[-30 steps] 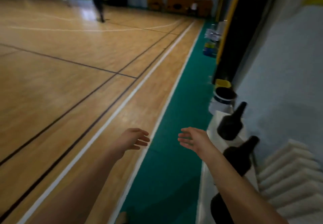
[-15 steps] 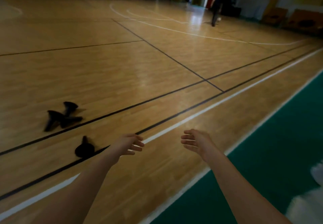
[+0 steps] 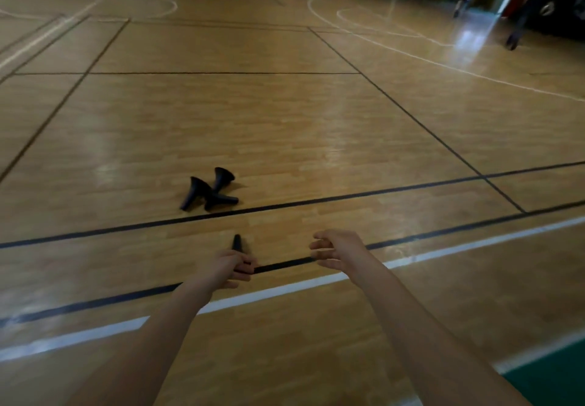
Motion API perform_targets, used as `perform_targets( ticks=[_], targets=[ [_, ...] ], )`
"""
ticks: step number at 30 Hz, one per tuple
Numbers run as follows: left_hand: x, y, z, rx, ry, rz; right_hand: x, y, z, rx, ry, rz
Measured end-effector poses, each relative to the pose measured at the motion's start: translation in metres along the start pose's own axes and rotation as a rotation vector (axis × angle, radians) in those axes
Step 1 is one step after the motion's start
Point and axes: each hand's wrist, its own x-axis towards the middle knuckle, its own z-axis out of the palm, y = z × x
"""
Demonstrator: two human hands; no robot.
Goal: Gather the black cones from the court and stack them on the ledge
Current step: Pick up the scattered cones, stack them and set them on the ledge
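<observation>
Three toppled cones (image 3: 193, 192) on court (image 3: 285, 120)

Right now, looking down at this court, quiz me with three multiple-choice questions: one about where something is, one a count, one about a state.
1. Where does the cluster of three cones lie?
A) on the green strip
B) on the wood beyond both black lines
C) on the white line

2. How many black cones show?
A) two
B) six
C) four

3. What is the right hand doing?
A) empty, fingers loosely spread
B) gripping a cone
C) pressed flat on the floor

Answers:
1 B, the cluster sits past the farther black line.
2 C, three are clustered and one cone pokes up behind the left hand.
3 A, nothing lies in its fingers.
</observation>
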Motion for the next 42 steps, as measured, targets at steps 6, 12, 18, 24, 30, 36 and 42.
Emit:
perform_targets(
  ticks=[6,12,18,24,30,36,42],
  targets=[
    [0.046,0.027,-0.019,-0.096,0.027,-0.023,0.057,-0.038,0.024,-0.040,-0.094,0.018],
    [0.118,0.086,0.002,-0.091,0.045,-0.015,0.135,-0.091,-0.002,-0.034,-0.145,0.036],
    [0.180,0.163,0.028,-0.108,0.038,-0.001,0.205,-0.167,-0.027,-0.106,-0.146,-0.018],
    [0.229,0.204,0.035,-0.171,0.055,-0.025,0.266,-0.217,-0.029,-0.163,-0.217,-0.029],
    [0.304,0.244,0.008,-0.215,0.118,-0.049,0.350,-0.269,0.002,-0.217,-0.252,-0.035],
    [0.383,0.296,-0.049,-0.272,0.233,-0.046,0.427,-0.342,0.064,-0.286,-0.267,-0.034],
    [0.423,0.325,-0.119,-0.341,0.295,-0.027,0.477,-0.396,0.136,-0.346,-0.341,-0.006]
  ],
)
